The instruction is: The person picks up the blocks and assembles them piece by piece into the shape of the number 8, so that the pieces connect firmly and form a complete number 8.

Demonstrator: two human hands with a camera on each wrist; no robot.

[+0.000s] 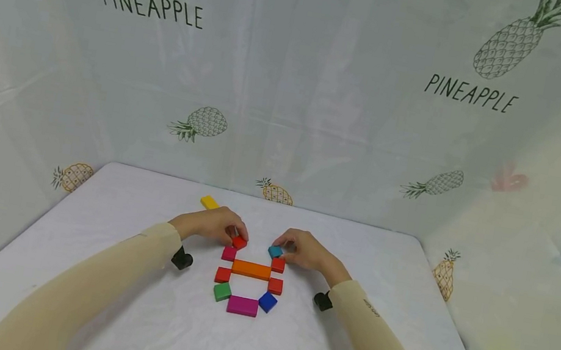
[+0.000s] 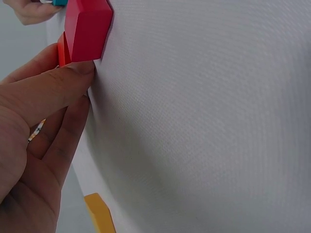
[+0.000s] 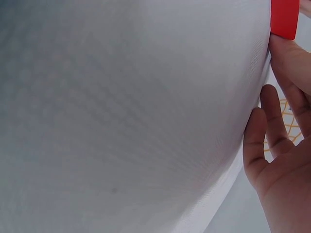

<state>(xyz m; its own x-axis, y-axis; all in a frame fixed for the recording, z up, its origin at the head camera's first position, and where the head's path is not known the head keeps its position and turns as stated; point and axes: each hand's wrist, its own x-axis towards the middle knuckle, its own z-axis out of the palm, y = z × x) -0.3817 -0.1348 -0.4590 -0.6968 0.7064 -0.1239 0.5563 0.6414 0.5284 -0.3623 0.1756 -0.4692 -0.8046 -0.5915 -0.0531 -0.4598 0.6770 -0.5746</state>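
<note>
My left hand (image 1: 219, 225) pinches a red block (image 1: 239, 243) at the upper left of a block outline laid on the table. In the left wrist view, thumb and fingers close on that block, partly hidden behind a crimson block (image 2: 88, 31). Across from it, my right hand (image 1: 308, 250) holds a small teal block (image 1: 275, 251) between thumb and fingers. Just below the teal piece lies a red block (image 1: 278, 264), which also shows beside the thumb in the right wrist view. The right hand's other fingers (image 3: 254, 141) rest near the cloth.
An orange bar (image 1: 251, 269) spans the outline's middle. Below are red blocks (image 1: 223, 275) at both sides, a green block (image 1: 222, 291), a blue block (image 1: 267, 302) and a magenta bar (image 1: 242, 306). A yellow block (image 1: 209, 202) lies beyond the left hand. Pineapple-print sheeting (image 1: 294, 91) surrounds the white table.
</note>
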